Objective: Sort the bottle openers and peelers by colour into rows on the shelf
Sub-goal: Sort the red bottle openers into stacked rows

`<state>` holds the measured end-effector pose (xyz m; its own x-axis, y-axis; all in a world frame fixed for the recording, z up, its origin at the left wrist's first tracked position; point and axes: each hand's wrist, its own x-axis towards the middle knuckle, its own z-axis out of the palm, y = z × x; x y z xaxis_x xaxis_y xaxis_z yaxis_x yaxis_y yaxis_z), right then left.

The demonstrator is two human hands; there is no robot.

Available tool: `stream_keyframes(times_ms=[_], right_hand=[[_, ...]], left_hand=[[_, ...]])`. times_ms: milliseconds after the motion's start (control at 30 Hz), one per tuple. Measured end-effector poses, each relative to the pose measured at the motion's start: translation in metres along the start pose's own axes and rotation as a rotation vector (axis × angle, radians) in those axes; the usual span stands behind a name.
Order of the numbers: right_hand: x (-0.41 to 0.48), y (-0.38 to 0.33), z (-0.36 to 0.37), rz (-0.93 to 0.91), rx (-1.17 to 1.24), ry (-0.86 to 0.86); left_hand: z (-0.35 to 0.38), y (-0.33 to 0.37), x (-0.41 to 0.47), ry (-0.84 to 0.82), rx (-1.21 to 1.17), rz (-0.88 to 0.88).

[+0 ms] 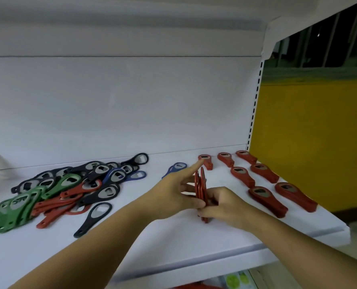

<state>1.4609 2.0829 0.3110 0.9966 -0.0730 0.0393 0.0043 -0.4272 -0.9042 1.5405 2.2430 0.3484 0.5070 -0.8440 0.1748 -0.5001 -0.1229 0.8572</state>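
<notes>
Upright, red openers [203, 184] stand between fingers [187, 171] of left hand [173, 191] and right hand [225, 203].

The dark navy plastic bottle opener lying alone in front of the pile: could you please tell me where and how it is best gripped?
Pinch its slim handle near the holed tail, from above at the front edge of the white shelf. The dark navy plastic bottle opener lies flat, tail pointing forward and unobstructed, while its round head lies close to the mixed-colour pile.
</notes>
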Motion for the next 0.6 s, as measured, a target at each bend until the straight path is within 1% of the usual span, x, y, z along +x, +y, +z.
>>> stream_keyframes(times_ms=[167, 233, 367, 467, 600], right_hand=[[0.001, 0.004, 0.002, -0.039, -0.059, -0.014], [0.002, 0.007, 0.003, -0.048, -0.097, -0.014], [0.004, 0.011, 0.004, -0.057, -0.156, -0.004], [0.003, 0.01, 0.006, -0.06, -0.229, -0.012], [0.002, 0.006, 0.006, -0.043, -0.269, -0.018]], left_hand=[[0.01, -0.003, 0.0, 0.092, 0.028, 0.037], [0.013, -0.007, -0.001, 0.119, 0.003, 0.046], [0.016, -0.011, -0.006, 0.133, -0.055, 0.056], [0.017, -0.012, -0.008, 0.129, -0.067, 0.06], [0.018, -0.013, -0.009, 0.141, -0.089, 0.084]])
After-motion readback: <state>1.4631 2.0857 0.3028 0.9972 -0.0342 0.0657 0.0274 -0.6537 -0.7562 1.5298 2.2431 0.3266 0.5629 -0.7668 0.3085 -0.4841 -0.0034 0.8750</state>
